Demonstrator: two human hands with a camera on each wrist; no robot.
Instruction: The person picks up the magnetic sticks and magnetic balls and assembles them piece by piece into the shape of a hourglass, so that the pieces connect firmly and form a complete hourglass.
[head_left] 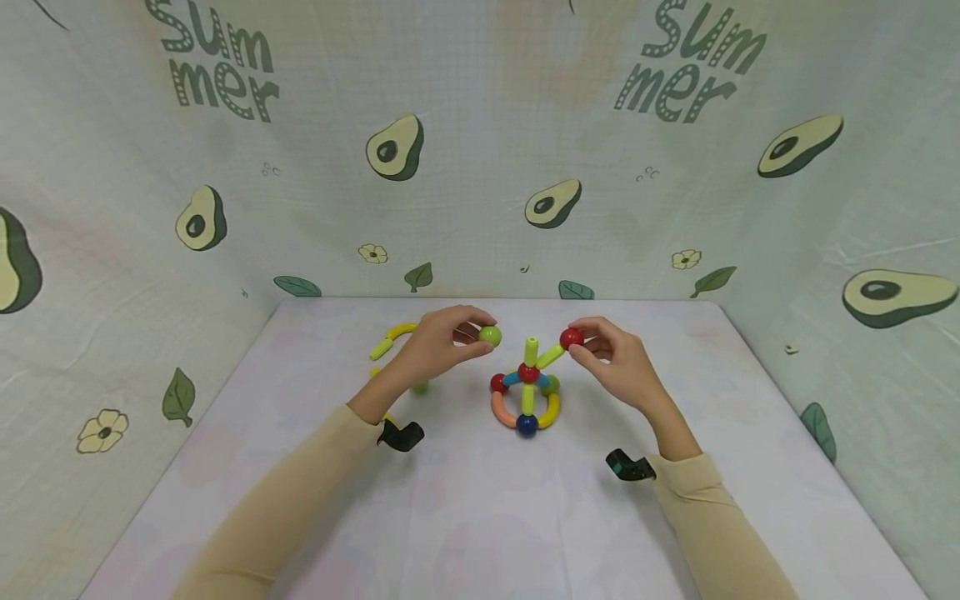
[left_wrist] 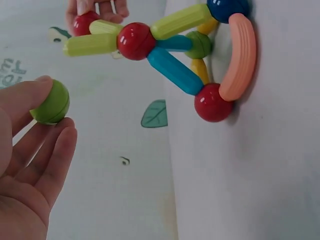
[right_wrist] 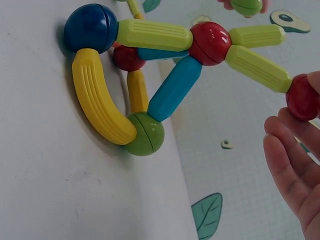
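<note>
My left hand (head_left: 444, 340) pinches a light green ball (left_wrist: 52, 103) between thumb and fingers, up and to the left of a built frame of sticks and balls. In my right hand (head_left: 617, 363) a red ball (right_wrist: 302, 98) is pinched, at the outer end of a slanting light green stick (right_wrist: 259, 68). That stick meets the frame's top red ball (head_left: 528, 372), from which another light green stick (head_left: 532, 351) points upward with its far end bare. Below, blue sticks (right_wrist: 175, 89) and a light green one run down to a ring of curved pieces (left_wrist: 239, 57) and balls, with a dark blue ball (head_left: 527, 426) in front.
Left of the frame, partly behind my left arm, lie a yellow curved piece (head_left: 401, 330), a light green stick (head_left: 381, 349) and another green piece (head_left: 420, 387). A printed cloth (head_left: 480, 250) hangs behind the pale table (head_left: 495, 517).
</note>
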